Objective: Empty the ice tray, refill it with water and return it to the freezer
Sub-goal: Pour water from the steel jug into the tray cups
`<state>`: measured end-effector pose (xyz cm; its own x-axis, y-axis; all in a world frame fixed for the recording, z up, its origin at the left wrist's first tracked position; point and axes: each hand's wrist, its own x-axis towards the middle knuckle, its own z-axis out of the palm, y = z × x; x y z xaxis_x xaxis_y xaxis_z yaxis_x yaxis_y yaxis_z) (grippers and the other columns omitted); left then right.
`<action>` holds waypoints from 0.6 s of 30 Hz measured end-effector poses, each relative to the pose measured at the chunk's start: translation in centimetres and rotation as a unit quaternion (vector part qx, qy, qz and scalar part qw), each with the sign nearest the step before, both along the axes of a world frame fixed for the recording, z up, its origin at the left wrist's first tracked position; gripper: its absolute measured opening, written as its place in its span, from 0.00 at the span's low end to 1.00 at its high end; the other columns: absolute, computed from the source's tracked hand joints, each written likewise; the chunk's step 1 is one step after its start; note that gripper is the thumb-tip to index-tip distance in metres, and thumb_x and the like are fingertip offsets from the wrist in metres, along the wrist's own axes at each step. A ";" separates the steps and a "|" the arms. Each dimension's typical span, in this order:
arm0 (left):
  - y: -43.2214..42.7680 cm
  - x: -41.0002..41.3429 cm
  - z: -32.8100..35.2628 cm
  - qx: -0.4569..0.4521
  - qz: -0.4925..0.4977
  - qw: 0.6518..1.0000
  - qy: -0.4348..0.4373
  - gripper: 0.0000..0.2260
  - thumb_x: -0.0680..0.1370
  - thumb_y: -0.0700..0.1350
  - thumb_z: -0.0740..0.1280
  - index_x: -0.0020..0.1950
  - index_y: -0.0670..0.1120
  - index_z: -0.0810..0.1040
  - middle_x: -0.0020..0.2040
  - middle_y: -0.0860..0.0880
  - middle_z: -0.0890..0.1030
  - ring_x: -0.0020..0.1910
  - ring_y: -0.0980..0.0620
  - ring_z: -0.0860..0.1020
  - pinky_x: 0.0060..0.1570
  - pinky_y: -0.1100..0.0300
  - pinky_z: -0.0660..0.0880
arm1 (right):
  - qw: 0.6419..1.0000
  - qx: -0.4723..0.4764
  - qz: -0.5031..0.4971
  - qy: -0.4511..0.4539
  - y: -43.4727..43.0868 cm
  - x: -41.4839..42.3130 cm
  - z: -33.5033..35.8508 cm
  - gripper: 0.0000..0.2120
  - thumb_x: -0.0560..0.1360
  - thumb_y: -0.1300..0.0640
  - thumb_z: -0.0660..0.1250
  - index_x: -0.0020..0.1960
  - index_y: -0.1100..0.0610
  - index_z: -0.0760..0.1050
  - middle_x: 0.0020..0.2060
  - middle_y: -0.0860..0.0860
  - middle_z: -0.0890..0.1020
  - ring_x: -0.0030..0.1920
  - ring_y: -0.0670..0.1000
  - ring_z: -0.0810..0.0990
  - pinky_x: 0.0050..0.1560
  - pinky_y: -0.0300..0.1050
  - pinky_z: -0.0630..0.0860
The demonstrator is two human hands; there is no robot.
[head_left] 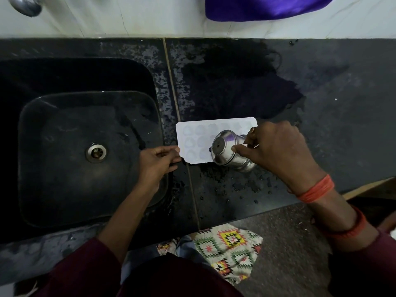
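A white ice tray (199,136) with several shallow cups lies flat on the dark wet counter (321,116), just right of the sink. My left hand (156,163) pinches the tray's left edge between thumb and fingers. My right hand (276,148) grips a small steel cup (225,150) and holds it tipped on its side over the right half of the tray, its base turned towards the camera. The cup and my right hand hide the tray's right end.
A black sink (53,146) with a metal drain (96,152) fills the left. A steel tap (26,5) shows at the top left, a purple cloth (267,7) at the top right. Water drops and a large wet patch (235,82) cover the counter around the tray.
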<state>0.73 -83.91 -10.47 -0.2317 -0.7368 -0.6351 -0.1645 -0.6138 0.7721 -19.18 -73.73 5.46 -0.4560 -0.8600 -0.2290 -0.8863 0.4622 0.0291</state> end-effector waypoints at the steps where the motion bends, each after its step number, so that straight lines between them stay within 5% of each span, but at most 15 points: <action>1: 0.0 0.0 0.0 0.001 -0.001 1.000 -0.001 0.01 0.77 0.42 0.75 0.48 0.45 0.86 0.40 0.49 0.87 0.41 0.55 0.87 0.39 0.61 0.82 | 1.000 -0.001 -0.001 0.004 0.0 0.0 0.1 0.21 0.73 0.34 0.67 0.50 0.51 0.83 0.45 0.57 0.83 0.48 0.61 0.81 0.42 0.46 0.67; 18: -0.1 -0.2 0.0 -0.006 -0.007 1.000 -0.012 0.02 0.77 0.42 0.75 0.48 0.45 0.86 0.40 0.49 0.87 0.39 0.57 0.86 0.36 0.64 0.81 | 1.000 -0.004 -0.009 0.016 0.5 0.2 0.1 0.22 0.74 0.34 0.68 0.52 0.52 0.83 0.43 0.57 0.83 0.46 0.61 0.81 0.41 0.46 0.68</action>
<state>0.56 -84.05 -10.49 -0.2265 -0.7418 -0.6313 -0.1925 -0.6012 0.7755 -18.98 -73.20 5.58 -0.4792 -0.8530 -0.2067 -0.8761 0.4790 0.0544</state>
